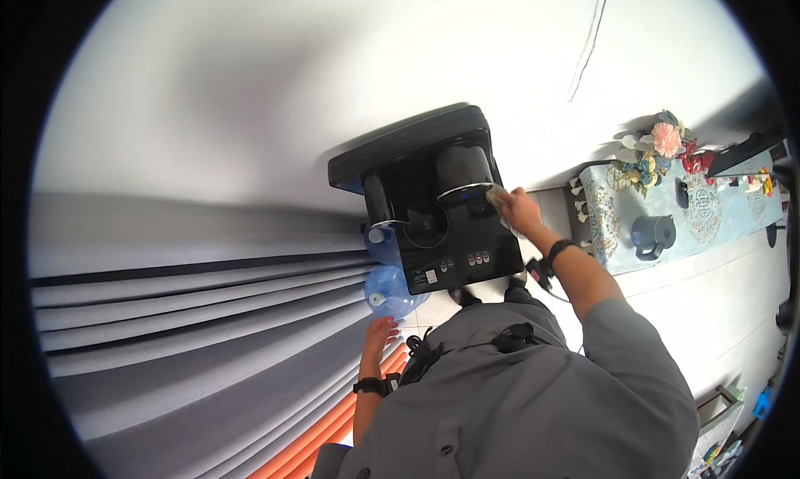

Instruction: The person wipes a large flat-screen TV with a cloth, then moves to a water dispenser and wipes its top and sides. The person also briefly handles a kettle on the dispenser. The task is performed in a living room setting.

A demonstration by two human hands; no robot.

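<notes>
A black tea-bar water dispenser (462, 235) stands against the white wall before me. Its top carries a round heating plate (427, 224), small touch buttons (479, 258) and two dark rounded housings at the back. My right hand (522, 211) grips a bunched, light brown cloth (497, 196). That cloth is against the right-hand side of the larger dark housing (464, 166), near its shiny lower rim. My left hand (380, 333) hangs low on the left with nothing in it, its fingers apart. Just beyond it is a blue water bottle (389, 291).
Another blue water bottle (382, 244) stands left of the dispenser, by long grey curtains (206, 316). On the right, a cloth-covered table (662, 247) bears a dark kettle (653, 234) and artificial flowers (666, 139). A cable (590, 54) hangs on the wall.
</notes>
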